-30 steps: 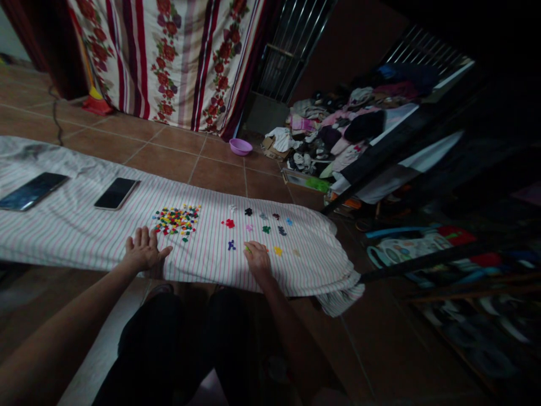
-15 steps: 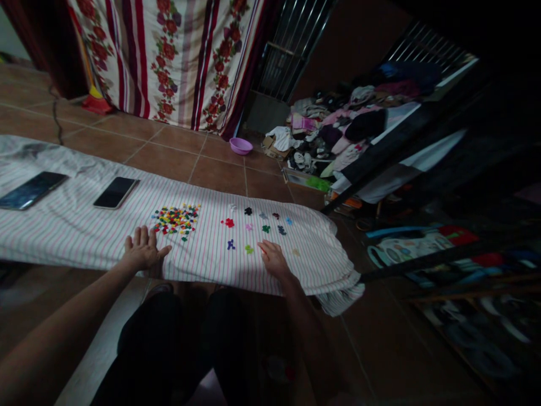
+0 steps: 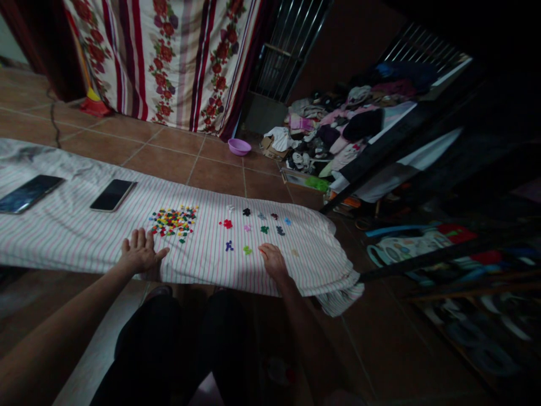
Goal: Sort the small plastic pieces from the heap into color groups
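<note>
Resting open, the left hand (image 3: 139, 252) lies spread just below the heap of small coloured pieces (image 3: 173, 221), and the right hand (image 3: 274, 262), loosely released, sits near a green piece (image 3: 247, 250) on the striped sheet (image 3: 105, 242); one careless brush could scatter the pieces.

The cloth (image 3: 97, 239) I'm working over is white with thin pink and grey-green pinstripes. On it I see a heap of small pieces (image 3: 173, 221) mixing red, yellow, blue and green, then a red piece (image 3: 227, 224), a dark green piece (image 3: 264, 229) and a lime piece (image 3: 247, 250). Ahead, the curtain (image 3: 169, 56) is cream, striped in maroon, with red roses on green vines. The basin (image 3: 239, 147) is lilac-pink, the floor tiles (image 3: 164, 163) terracotta.
</note>
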Available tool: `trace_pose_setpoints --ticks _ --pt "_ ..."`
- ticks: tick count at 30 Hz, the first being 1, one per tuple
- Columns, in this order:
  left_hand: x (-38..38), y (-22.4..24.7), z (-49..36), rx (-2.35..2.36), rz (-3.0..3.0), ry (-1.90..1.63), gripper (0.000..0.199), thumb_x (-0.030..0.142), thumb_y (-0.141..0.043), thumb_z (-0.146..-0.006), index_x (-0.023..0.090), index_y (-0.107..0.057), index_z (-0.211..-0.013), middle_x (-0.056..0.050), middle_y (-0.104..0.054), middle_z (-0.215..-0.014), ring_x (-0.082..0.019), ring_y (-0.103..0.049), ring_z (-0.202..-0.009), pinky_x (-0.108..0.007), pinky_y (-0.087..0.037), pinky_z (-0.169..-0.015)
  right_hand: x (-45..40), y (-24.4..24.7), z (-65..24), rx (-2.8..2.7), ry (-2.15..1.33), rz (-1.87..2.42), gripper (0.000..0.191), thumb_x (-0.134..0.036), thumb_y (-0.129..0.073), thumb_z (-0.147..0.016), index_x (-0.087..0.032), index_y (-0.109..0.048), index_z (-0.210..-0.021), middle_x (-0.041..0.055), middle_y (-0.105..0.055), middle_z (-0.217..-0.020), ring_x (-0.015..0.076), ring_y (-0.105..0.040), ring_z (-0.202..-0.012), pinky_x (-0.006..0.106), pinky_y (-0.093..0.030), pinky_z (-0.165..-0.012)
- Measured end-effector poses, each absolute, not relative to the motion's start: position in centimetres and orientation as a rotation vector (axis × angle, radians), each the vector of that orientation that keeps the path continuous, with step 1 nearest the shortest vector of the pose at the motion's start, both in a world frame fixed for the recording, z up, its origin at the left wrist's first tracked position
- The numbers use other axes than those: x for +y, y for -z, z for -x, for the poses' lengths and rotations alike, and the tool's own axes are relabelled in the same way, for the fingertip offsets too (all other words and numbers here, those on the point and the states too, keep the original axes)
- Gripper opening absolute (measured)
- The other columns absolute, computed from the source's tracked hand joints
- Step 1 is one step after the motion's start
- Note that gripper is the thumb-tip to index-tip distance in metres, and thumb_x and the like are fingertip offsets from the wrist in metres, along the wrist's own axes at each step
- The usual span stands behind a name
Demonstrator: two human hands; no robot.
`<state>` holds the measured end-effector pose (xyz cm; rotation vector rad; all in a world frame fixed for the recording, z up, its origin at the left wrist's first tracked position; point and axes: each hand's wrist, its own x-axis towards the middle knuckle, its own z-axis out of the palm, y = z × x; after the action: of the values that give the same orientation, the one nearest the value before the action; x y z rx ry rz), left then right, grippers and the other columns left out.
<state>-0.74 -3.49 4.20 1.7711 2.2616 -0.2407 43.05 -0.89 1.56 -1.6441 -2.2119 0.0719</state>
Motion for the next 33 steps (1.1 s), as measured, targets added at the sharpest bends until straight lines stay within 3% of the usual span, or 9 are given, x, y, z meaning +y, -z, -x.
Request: trace_pose_setpoints --ticks 27,33 --pt "-3.6 -4.1 0.7 2.268 -1.777 0.224 0.098 0.071 -0.017 -0.082 0.000 -0.015 -0.150 -0.023 -0.011 -0.158 -0.036 -0.006 -0.148 -0.055 -0.012 -0.116 -1.7 -2.7 -42.9 -2.178 -0.014 1.645 0.034 -0.019 -0.048 -0.088 -0.018 -0.068 -0.115 0.0114 -0.063 -0.118 0.0236 -0.054 -0.111 0.040 -0.044 -0.100" --pt "-3.5 -3.8 0.7 2.282 -1.769 0.217 0.097 0.070 -0.019 -0.082 0.001 -0.015 -0.150 -0.023 -0.010 -0.159 -0.036 -0.006 -0.148 -0.055 -0.012 -0.116 -3.0 -2.4 -42.6 -2.058 0.013 1.628 0.033 -0.018 -0.045 -0.089 -0.018 -0.069 -0.111 0.0107 -0.064 -0.114 0.0228 -0.055 -0.108 0.039 -0.046 -0.099"
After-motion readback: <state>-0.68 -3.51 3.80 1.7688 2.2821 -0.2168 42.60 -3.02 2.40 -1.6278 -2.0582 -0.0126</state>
